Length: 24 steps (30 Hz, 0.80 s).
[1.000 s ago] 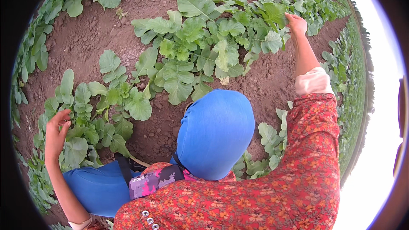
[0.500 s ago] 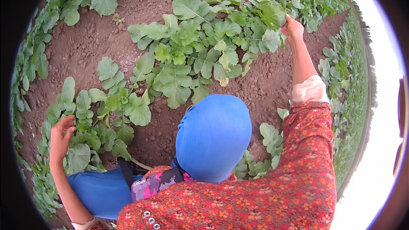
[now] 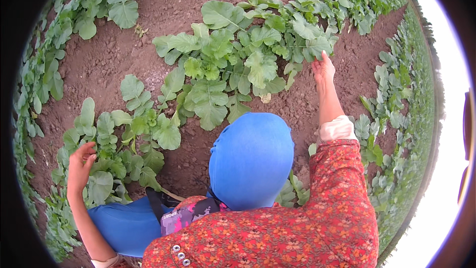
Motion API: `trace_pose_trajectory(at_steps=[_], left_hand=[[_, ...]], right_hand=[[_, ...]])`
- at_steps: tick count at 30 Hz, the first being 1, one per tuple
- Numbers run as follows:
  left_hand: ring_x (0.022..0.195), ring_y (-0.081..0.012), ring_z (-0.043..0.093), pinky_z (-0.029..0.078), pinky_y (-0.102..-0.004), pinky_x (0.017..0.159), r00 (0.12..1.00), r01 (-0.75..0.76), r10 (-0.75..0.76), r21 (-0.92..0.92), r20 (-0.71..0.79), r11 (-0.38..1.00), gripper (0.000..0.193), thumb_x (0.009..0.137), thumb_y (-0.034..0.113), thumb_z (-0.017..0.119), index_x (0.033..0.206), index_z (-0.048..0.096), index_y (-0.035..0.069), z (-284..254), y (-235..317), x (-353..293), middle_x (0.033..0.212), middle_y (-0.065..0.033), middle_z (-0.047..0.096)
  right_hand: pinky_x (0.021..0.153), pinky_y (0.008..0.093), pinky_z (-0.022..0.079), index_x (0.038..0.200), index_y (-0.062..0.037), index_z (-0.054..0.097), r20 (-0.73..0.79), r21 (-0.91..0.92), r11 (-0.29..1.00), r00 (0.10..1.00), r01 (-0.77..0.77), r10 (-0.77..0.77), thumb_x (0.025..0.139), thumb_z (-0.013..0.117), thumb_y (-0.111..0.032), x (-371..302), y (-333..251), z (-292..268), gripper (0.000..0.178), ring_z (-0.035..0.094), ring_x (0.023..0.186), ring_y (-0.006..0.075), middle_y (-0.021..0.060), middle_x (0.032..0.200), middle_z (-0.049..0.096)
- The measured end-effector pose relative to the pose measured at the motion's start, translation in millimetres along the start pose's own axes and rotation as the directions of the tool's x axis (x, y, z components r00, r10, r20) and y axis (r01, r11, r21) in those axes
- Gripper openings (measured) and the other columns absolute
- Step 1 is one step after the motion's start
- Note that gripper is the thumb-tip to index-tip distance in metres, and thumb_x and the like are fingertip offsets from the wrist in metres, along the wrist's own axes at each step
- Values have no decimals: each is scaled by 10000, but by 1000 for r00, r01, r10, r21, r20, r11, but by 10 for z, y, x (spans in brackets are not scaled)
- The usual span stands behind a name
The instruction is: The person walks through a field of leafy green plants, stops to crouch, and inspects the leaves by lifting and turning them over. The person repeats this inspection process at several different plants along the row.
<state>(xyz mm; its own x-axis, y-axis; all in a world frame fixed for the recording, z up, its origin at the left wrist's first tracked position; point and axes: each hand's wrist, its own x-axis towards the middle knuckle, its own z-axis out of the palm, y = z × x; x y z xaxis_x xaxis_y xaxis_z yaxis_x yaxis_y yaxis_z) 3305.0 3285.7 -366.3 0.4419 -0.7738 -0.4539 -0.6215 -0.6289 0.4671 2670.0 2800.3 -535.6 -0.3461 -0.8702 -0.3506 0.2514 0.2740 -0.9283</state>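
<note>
A row of leafy green plants with broad lobed leaves (image 3: 208, 99) grows in front of me. My right hand (image 3: 323, 69) is at the right end of the nearest clump, palm turned up. Its fingertips meet the edge of a drooping leaf (image 3: 316, 47), and the fingers look stretched, not wrapped round it. Over at the left, my left hand (image 3: 82, 164) hovers beside another plant (image 3: 104, 129), its fingers loosely bent and apart with nothing seen in them. Whether those fingertips touch the leaves, I cannot tell.
My knee in blue cloth (image 3: 252, 161) rises at the middle, close to the plants. Brown crumbly soil (image 3: 114, 54) lies between the rows. Another row (image 3: 54, 64) curves along the left, and dense plants (image 3: 406, 159) fill the right side.
My right hand has moved down and toward me, away from the large leaf it held up. That leaf has dropped back. My left hand has shifted slightly right and down in view.
</note>
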Motion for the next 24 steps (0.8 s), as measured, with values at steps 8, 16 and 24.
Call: trace_pose_trajectory(at_steps=[8, 16, 24], left_hand=[[810, -148, 607, 515, -306, 768, 1000, -6, 6, -23, 30, 1000, 386, 856, -38, 619, 1239, 621, 11, -5, -5, 11, 937, -75, 667], [816, -124, 594, 506, -288, 766, 999, 7, -3, -61, 53, 998, 382, 876, -28, 610, 1254, 618, 21, -17, 15, 22, 938, -58, 668], [838, -136, 617, 512, -296, 785, 999, -24, 26, -44, 31, 999, 381, 875, -27, 612, 1252, 616, 21, -12, -85, 10, 935, -69, 682]], right_hand=[[628, 182, 383, 875, -56, 628, 172, -179, 713, 735, 678, -656, 860, 750, -57, -1114, -86, 424, 123, 470, 685, 19, -76, 778, 556], [707, 342, 439, 826, -153, 686, 754, -307, -235, 85, 922, -651, 628, 789, -86, -1786, -220, 721, 233, 585, 731, 197, -16, 760, 573], [695, 341, 439, 813, -151, 677, 793, -256, -247, 57, 934, -607, 619, 785, -77, -1854, -154, 785, 235, 584, 731, 189, -25, 760, 577]])
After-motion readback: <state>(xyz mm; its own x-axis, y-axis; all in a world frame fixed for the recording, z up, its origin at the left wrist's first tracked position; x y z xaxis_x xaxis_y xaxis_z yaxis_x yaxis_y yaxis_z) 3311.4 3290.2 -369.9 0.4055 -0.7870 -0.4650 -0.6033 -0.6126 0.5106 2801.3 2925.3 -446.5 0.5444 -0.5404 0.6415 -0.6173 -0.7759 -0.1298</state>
